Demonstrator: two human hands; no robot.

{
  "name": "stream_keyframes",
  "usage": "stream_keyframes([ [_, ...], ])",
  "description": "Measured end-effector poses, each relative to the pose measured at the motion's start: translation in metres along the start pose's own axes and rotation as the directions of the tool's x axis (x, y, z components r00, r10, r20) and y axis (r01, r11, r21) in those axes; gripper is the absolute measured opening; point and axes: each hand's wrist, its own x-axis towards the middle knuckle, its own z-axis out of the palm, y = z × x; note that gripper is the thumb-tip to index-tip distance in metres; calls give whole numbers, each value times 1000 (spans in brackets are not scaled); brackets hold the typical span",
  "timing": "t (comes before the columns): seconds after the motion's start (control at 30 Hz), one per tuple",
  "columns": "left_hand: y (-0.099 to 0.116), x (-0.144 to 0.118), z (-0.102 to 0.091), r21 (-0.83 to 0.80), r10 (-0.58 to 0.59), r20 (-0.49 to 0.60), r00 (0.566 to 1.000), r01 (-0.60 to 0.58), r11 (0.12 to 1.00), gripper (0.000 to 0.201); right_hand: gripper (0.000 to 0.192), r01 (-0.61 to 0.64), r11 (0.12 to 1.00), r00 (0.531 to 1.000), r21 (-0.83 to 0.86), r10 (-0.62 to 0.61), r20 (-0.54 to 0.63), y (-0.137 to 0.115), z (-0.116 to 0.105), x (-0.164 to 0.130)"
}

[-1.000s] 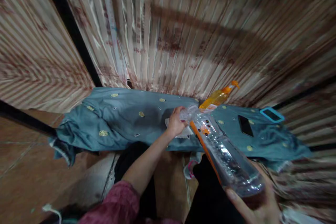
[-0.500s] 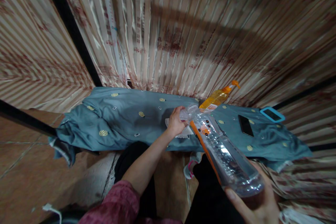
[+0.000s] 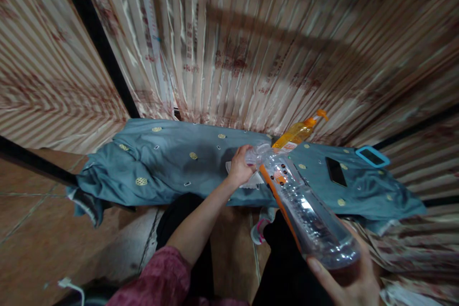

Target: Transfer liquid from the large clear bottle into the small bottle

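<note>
A large clear plastic bottle (image 3: 310, 210) with an orange strip and label slants across in front of me, its neck pointing up and left. My left hand (image 3: 241, 167) is closed around clear plastic at its neck end; the exact shape there is hard to make out. Under the base, my right hand (image 3: 353, 279) grips the bottle, thumb in front and fingers partly hidden behind it. Just beyond the neck stands a pump bottle (image 3: 294, 136) of yellow-orange liquid with an orange pump head. A white paper-like piece (image 3: 253, 181) lies beneath my left hand, partly covered.
A bench or low table (image 3: 204, 167) is draped in a blue-green cloth with pineapple prints. To the right lie a black phone (image 3: 336, 171) and a blue-framed object (image 3: 372, 156). Striped curtains (image 3: 233, 57) hang close behind, and dark poles (image 3: 96, 38) frame the space.
</note>
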Motion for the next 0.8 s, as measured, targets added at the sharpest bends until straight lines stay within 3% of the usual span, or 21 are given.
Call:
stream_keyframes([
  [0.37,0,0,0,1,-1,-1,1000,1,1000,54,91,88,996,996,-14,-88,6,4,-1,1],
  [0.8,3,0,-1,5,-11,7,1000,11,1000,55,88,104,995,995,-13,-104,8,7,-2,1],
])
